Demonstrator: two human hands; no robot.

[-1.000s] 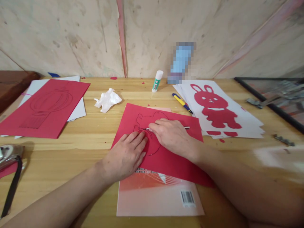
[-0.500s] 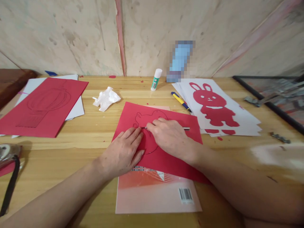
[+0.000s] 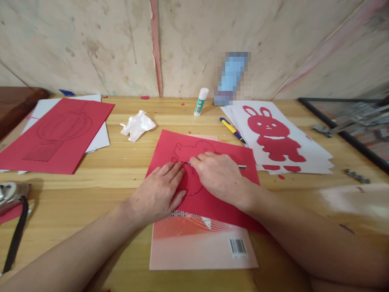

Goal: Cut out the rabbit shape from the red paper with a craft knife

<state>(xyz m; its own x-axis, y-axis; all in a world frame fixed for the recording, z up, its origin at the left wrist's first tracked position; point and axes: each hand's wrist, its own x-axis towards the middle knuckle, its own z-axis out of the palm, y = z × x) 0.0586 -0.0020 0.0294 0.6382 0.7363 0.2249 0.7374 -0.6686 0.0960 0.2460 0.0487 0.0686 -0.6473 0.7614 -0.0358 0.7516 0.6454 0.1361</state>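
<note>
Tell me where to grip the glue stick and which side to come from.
I'd pinch the glue stick around its green-labelled barrel, below the white cap, which might pull off. Come from the near left: it stands on end, so fingers can close around it sideways, and the blurred blue thing rises close on its right.

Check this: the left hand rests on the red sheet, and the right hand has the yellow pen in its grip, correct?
Not quite: in the head view, the right hand has a slim silver tool in its grip; the yellow pen lies beside the white papers. The left hand does rest on the red sheet.
</note>
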